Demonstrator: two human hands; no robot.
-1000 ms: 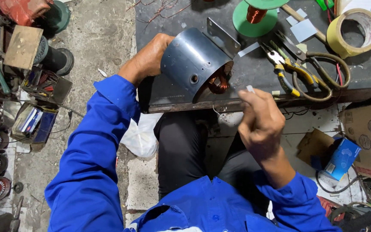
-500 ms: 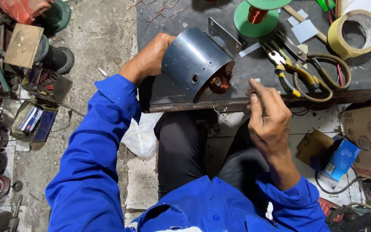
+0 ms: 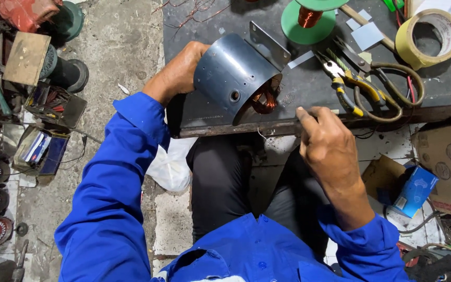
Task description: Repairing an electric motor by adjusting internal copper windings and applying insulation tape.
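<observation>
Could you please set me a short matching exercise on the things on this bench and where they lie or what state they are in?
Things:
1. motor housing
2. tape roll
3. pliers
4. green spool

Places or states:
A. far right corner of the bench
B. wound with copper wire, at the top of the view
C. steadied by the left hand, tilted at the bench edge
D. flat on the bench, just beyond the right hand

Pairs: 1-C, 2-A, 3-D, 4-B
</observation>
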